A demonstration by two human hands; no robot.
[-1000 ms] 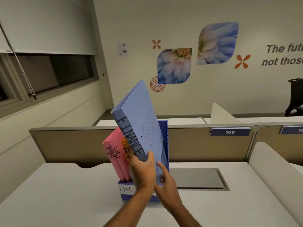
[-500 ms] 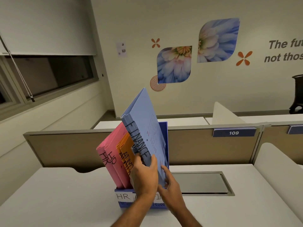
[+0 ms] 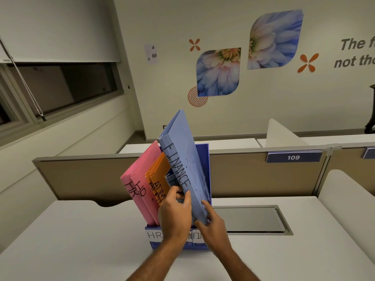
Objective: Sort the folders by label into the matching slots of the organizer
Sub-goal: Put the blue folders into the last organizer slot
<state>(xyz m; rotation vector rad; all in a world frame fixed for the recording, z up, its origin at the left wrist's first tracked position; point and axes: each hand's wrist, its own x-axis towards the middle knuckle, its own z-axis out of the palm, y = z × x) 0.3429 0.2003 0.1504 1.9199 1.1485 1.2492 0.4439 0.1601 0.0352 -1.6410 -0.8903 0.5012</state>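
Both hands, left hand [image 3: 176, 214] and right hand [image 3: 213, 224], pinch the flat matte blue FINANCE folder [image 3: 186, 169]

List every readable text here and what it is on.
"FINANCE": blue folder
"HR": both pink folders
"ADM", partly hidden: orange folder
"HR", "FI" cut off: organizer labels
"109": partition sign
"The f", "not th" cut off: wall
Wall notice: too small
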